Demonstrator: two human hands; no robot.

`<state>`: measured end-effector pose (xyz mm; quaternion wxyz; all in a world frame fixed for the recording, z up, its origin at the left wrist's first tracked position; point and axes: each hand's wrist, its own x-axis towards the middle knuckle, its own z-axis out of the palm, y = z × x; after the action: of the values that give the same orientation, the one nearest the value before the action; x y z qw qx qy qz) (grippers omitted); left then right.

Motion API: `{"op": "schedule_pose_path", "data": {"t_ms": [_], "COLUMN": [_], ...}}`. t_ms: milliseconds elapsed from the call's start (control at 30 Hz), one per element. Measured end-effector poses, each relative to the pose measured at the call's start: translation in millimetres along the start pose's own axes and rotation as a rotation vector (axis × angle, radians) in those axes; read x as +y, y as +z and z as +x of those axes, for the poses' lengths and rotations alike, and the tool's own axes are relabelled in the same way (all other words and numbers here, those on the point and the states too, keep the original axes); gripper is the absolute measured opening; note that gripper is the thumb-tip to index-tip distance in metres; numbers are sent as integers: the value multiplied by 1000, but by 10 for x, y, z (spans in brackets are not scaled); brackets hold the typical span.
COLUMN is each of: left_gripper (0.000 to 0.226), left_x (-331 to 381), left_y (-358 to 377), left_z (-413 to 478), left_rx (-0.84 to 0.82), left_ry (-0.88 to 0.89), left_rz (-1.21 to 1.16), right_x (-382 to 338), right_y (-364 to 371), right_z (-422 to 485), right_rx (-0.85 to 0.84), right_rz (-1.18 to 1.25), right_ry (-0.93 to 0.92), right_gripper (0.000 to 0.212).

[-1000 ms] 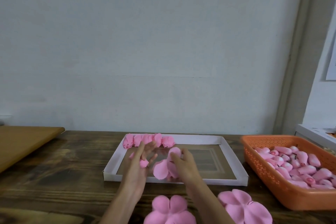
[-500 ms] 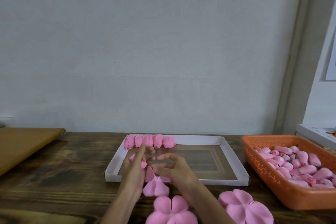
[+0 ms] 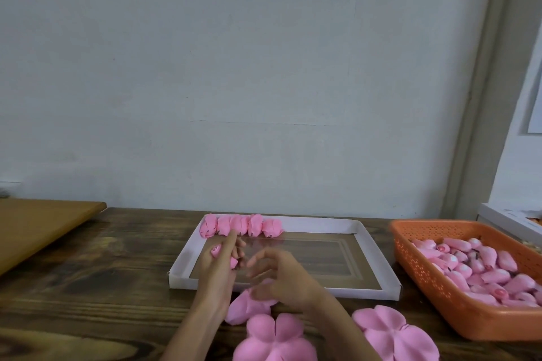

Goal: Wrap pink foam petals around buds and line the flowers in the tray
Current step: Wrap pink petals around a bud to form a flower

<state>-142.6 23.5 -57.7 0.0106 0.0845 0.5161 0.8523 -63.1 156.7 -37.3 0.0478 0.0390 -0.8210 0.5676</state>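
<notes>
I read wrapping step: left hand (image 3: 221, 269) clamps bud (image 3: 216, 250), right hand (image 3: 284, 278) curled over foam petal (image 3: 245, 308), grip unclear. Next: centre bud.

Five wrapped pink flowers (image 3: 240, 225) sit in a row at the tray's (image 3: 352, 294) upper-left corner. My left hand (image 3: 218, 269) holds a small pink bud (image 3: 216, 250) over the tray's left side. A flat petal (image 3: 245, 309) shows beneath my blurred right hand (image 3: 281, 278), lower centre of frame.
</notes>
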Motion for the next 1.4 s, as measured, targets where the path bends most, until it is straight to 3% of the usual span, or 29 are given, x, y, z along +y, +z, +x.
{"op": "schedule_pose_path", "data": {"t_ms": [233, 333, 433, 633, 867, 1033, 1133, 1267, 1400], "left_gripper": [43, 38, 36, 58, 43, 45, 50, 56, 58], "left_x": [-25, 1, 17, 59, -10, -21, 0, 46, 72], "left_y": [-24, -16, 1, 9, 5, 9, 11, 18, 30], "left_z": [24, 15, -8, -49, -36, -22, -23, -43, -78], "left_rx": [-18, -29, -16, -32, -36, -8, 21, 30, -8], "left_ry": [2, 4, 5, -18, 89, 38, 29, 58, 34], "left_rz": [-17, -22, -11, 12, 192, 112, 74, 66, 27], "right_x": [-80, -75, -73, -75, 28, -20, -75, -121, -139], "right_y": [-115, -81, -83, -96, -57, -64, -94, -79, -57], "right_z": [-45, -34, -32, -38, 13, -33, -53, -36, -30], "right_rx": [-80, -105, -63, 17, 73, 12, 71, 199, 310], "right_rz": [-729, -851, -786, -305, -142, 42, 24, -106, -278], "right_ry": [27, 21, 19, 91, 151, 131, 100, -53, -98], "right_gripper": [34, 22, 9, 21, 12, 12, 29, 10, 27]}}
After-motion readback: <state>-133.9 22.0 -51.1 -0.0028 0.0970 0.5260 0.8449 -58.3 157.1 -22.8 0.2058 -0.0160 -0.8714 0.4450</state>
